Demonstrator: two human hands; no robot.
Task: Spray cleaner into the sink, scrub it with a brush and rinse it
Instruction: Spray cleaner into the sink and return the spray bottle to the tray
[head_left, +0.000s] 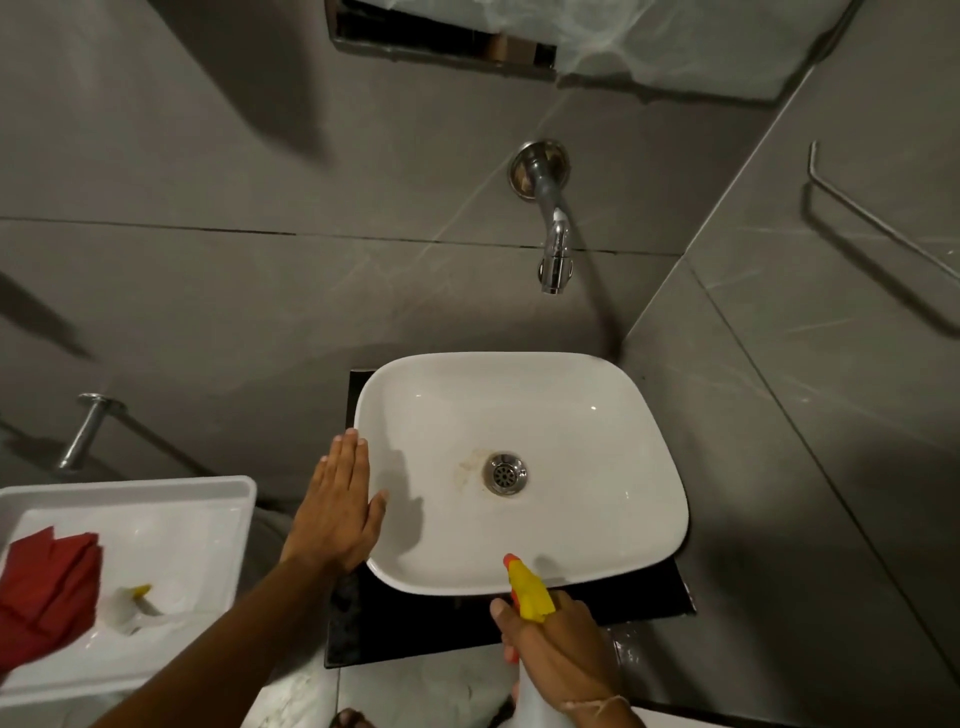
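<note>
A white rounded-square sink (597, 415) sits on a black counter slab, with a metal drain (505, 473) and a brownish stain beside it. My right hand (561, 649) grips a spray bottle (530, 590) with a yellow head and orange nozzle tip, aimed over the sink's near rim. My left hand (337, 504) lies flat with fingers together against the sink's left rim, holding nothing. A chrome tap (553, 228) sticks out of the wall above the sink. No brush is clearly visible.
A white tray (208, 499) at the left holds a folded red cloth (49, 582) and a small white and yellow object (132, 605). Metal towel bars are fixed on the left wall (85, 431) and the right wall (883, 223). Grey tiled walls close in behind and to the right.
</note>
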